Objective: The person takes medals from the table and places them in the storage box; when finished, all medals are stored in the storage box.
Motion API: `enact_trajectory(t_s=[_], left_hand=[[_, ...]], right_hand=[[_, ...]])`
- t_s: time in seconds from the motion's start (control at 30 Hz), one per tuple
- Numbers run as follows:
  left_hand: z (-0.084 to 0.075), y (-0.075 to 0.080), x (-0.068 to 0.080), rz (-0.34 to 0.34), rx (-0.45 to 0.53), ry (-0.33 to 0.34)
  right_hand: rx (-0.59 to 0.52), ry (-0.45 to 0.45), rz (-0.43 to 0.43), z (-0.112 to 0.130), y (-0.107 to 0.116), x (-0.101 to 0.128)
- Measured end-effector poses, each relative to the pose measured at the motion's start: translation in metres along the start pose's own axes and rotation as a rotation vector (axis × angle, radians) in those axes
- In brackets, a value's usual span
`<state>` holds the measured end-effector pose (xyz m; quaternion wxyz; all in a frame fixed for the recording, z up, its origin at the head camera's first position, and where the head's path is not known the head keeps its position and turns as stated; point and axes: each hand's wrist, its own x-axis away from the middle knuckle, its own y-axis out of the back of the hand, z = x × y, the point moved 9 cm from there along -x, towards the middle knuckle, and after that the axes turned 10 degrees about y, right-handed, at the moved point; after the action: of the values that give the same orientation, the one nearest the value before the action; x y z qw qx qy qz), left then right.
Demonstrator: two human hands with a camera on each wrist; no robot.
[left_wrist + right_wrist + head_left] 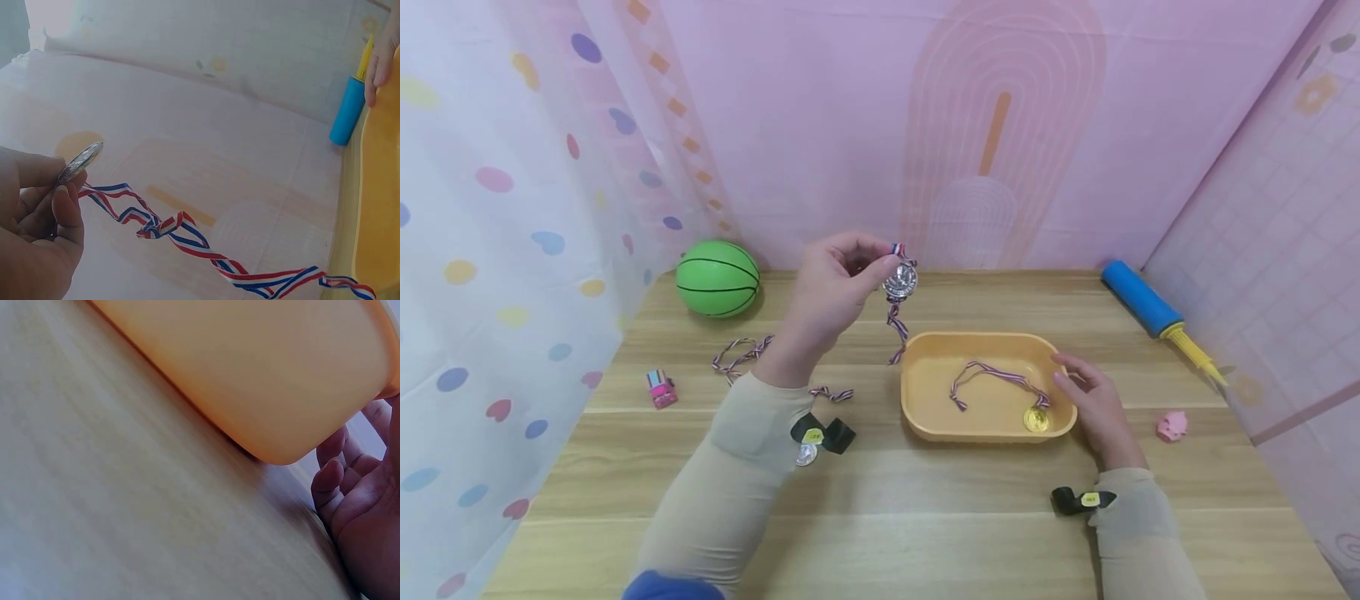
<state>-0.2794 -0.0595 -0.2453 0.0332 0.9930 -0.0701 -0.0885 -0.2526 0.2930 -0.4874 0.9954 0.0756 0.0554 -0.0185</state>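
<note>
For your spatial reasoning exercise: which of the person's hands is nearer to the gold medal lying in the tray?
Right. The right hand rests on the tray's right rim, beside the gold medal. The left hand is raised left of the tray, pinching a silver medal.

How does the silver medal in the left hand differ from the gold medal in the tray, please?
The round silver medal is pinched in the left hand above the wooden table; the round gold medal lies flat in the orange plastic tray, near the right hand at the tray's rim. The silver medal's ribbon dangles twisted in the air; the gold medal's lies spread across the tray floor. Both have red, white and blue striped ribbons.
</note>
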Motion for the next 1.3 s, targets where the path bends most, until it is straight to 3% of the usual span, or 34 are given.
enact_trajectory(t_s=[0.2, 0.33, 0.7, 1.3], left_hand=[[0.003, -0.016, -0.002, 0.022, 0.011, 0.008], [0.014, -0.024, -0.005, 0.028, -0.004, 0.029], [0.077, -0.04, -0.011, 0.049, -0.092, 0.161], [0.145, -0.101, -0.004, 0.215, -0.268, 0.305]], right_hand=[[0.001, 0.006, -0.006, -0.001, 0.0, -0.002], [-0.002, 0.014, -0.009, -0.001, 0.0, -0.003], [-0.02, 0.028, -0.005, -0.002, 0.0, -0.003], [-0.003, 0.011, -0.014, -0.001, 0.002, -0.002]])
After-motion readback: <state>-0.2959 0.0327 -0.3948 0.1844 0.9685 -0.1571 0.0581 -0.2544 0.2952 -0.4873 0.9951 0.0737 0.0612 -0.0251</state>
